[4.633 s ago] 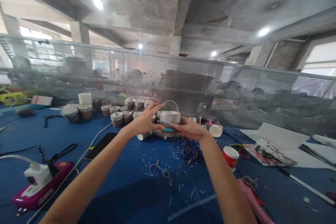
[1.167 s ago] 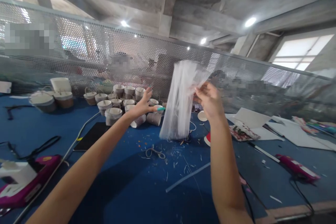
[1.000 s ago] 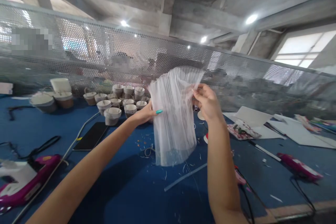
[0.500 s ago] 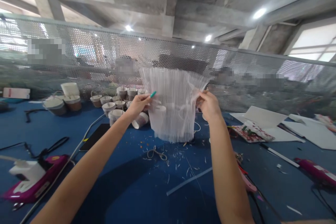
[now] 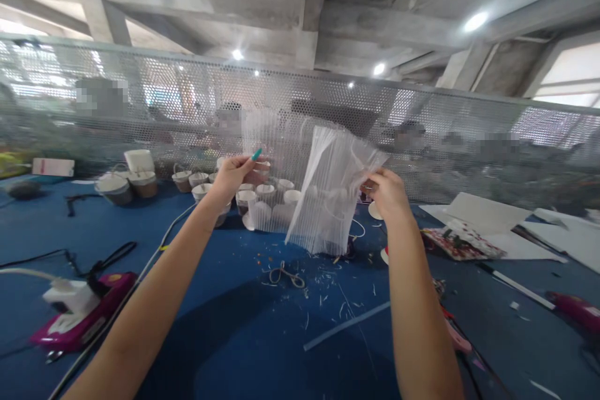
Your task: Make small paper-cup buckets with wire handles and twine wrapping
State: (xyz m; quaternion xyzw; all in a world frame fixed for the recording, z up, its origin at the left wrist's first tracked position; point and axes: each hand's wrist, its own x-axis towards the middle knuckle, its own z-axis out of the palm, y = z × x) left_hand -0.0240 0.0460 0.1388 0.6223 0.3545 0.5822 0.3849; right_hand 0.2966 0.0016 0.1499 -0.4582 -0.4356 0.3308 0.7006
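Both my arms reach out over a blue table [image 5: 262, 350]. My left hand [image 5: 234, 172] pinches a clear ribbed plastic bag [image 5: 268, 165] at its top left edge. My right hand [image 5: 388, 192] grips a second clear ribbed bag [image 5: 328, 190], which hangs tilted with its lower end near the table. The two bags are held apart, side by side, above a scatter of white scraps and a loop of string [image 5: 285, 275]. Behind them stands a cluster of small paper-cup baskets [image 5: 253, 197].
A pink glue gun with a white adapter [image 5: 79, 312] lies at the near left, with cables and a black phone-like slab beside it. More pink tools [image 5: 574, 312] lie at the right. White sheets and patterned paper [image 5: 462, 244] sit at the right. A perforated metal screen [image 5: 469, 144] closes the back.
One second ago both hands held one ribbed bundle together. Now it is split in two: the left hand has drawn one bag up and leftward, the right keeps the other.
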